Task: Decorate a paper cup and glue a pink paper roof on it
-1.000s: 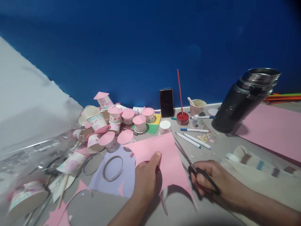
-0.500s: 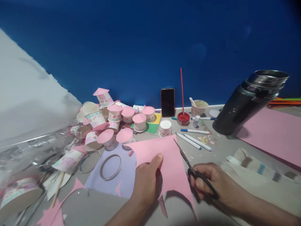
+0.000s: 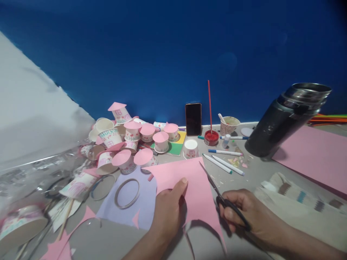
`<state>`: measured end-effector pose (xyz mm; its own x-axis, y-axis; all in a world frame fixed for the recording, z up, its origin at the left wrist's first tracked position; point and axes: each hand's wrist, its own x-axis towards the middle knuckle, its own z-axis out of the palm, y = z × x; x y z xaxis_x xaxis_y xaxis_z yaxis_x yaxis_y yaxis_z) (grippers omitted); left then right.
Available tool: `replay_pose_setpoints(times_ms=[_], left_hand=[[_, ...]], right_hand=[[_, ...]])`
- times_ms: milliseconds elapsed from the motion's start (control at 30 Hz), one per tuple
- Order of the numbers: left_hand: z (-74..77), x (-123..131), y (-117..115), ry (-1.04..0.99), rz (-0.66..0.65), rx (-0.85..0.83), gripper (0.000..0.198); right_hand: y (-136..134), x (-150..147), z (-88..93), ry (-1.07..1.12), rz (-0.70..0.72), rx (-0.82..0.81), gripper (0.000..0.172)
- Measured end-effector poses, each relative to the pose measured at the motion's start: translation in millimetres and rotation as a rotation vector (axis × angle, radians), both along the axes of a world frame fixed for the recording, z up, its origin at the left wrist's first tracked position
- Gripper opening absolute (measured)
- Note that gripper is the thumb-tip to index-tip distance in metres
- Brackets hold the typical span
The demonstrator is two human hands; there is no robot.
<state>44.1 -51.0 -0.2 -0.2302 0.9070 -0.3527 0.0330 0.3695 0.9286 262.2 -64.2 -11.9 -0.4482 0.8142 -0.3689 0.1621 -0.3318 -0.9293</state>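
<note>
My left hand (image 3: 167, 213) pinches a pink sheet of paper (image 3: 195, 187), thumb on top, holding it just above the table. My right hand (image 3: 244, 215) grips black-handled scissors (image 3: 222, 196); their blades run along the sheet's right edge, tips pointing away from me. The sheet's lower edge has curved cut-outs. Under it lies a lilac sheet (image 3: 130, 206) with a tape ring (image 3: 127, 193) on it.
Decorated paper cups with pink round lids (image 3: 135, 141) pile up at the left. A phone (image 3: 193, 119), red paint pot with stick (image 3: 211, 136), markers (image 3: 225, 159), a dark metal flask (image 3: 284, 122), a large pink sheet (image 3: 314, 151) and a folded cloth (image 3: 295, 195) stand behind and right.
The scissors have slid slightly along the pink sheet's right edge. Both hands keep their hold; the view has shifted a little.
</note>
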Motion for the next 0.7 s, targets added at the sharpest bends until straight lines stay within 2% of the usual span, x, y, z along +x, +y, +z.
replay_pose_setpoints(times_ms=[133,333,533,700], left_hand=[[-1.3,-1,1,0.087,-0.039,-0.056,0.058],[-1.3,-6,-2,0.157,-0.044,-0.014,0.054],[-1.0,-5,0,0.222,-0.09,-0.062,0.059],[-0.5,-7,1,0.25,-0.096,-0.014,0.054]], right_hand=[[1,1,-3.6,-0.001,-0.005,-0.002,0.075],[0,1,-8.1,0.005,0.002,0.0,0.073],[-1,2,-13.6,0.004,0.004,-0.008,0.071],[-2,2,-12.7,0.006,-0.001,-0.024,0.07]])
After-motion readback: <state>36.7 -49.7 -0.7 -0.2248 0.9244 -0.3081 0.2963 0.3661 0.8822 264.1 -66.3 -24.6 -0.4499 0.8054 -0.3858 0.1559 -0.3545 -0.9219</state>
